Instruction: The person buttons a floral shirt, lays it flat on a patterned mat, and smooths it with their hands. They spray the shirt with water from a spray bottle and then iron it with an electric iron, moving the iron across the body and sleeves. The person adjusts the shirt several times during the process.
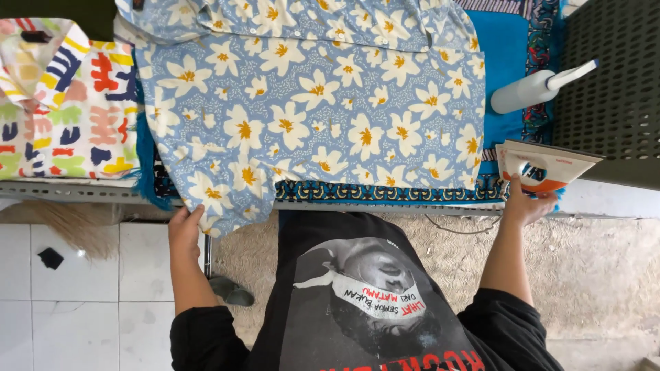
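A light blue shirt (309, 103) with white and yellow flowers lies spread on the ironing table, its lower left corner hanging over the near edge. My left hand (184, 230) grips that hanging hem from below. My right hand (526, 203) holds the handle of a white and orange clothes iron (543, 165), which stands upright at the table's right end, just right of the shirt.
A white spray bottle (533, 89) lies at the back right on the blue patterned table cover (509, 48). A colourful patterned garment (62, 103) sits at the left. A dark mesh panel (612, 82) is at the far right. Below are white floor tiles (69, 295) and a sandal (230, 292).
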